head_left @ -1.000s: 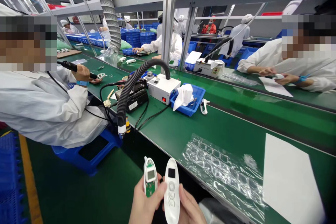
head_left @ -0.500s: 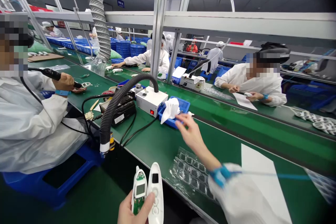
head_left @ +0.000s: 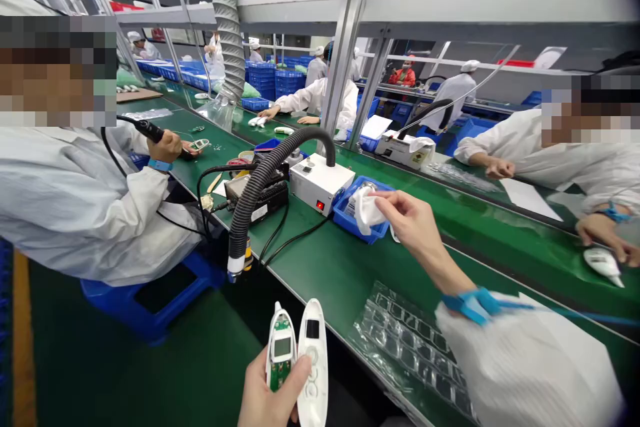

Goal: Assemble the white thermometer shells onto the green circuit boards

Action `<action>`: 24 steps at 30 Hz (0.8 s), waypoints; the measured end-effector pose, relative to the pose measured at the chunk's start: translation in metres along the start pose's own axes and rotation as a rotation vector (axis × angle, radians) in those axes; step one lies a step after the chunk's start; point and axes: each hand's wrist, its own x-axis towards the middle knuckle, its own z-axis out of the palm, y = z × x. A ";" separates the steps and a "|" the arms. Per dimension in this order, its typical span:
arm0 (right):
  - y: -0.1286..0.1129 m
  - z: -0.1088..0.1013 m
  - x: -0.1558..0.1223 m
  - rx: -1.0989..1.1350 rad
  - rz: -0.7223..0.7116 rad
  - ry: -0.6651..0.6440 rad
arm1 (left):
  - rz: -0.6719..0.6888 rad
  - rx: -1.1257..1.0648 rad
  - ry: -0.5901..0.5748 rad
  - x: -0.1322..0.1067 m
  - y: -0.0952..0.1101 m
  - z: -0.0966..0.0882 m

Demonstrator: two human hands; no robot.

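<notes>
My left hand (head_left: pixel 267 395) is at the bottom of the view, closed on two white device halves side by side: an open shell with a green circuit board and small screen (head_left: pixel 281 354), and a front cover with buttons (head_left: pixel 313 361). My right hand (head_left: pixel 411 220) reaches out over the green belt (head_left: pixel 320 267) and pinches a white cloth (head_left: pixel 367 209) at the blue tray (head_left: pixel 353 221). A blue wrist strap (head_left: pixel 473 303) sits on my right wrist.
A clear plastic blister sheet (head_left: pixel 410 343) lies on the belt under my right forearm. A black ribbed hose (head_left: pixel 260 187), a white box with a red switch (head_left: pixel 320 183) and a black unit stand left of the tray. Co-workers in white coats sit left and right.
My right hand has closed on the white cloth in the blue tray, having left the devices a second ago. My left hand keeps holding both halves alone.
</notes>
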 end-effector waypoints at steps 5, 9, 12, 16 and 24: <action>-0.039 0.003 -0.080 0.005 0.099 -0.150 | -0.002 0.020 -0.018 -0.003 -0.006 -0.007; -0.071 0.026 -0.141 0.077 0.040 -0.328 | 0.002 0.036 -0.024 -0.010 -0.006 -0.005; -0.087 0.037 -0.172 0.216 0.031 -0.588 | 0.032 0.010 -0.023 -0.011 -0.008 -0.004; -0.087 0.033 -0.192 0.233 0.126 -0.621 | 0.060 0.058 -0.077 -0.005 -0.023 -0.010; -0.070 0.027 -0.204 0.103 0.267 -0.599 | 0.245 0.200 -0.055 -0.015 -0.040 -0.002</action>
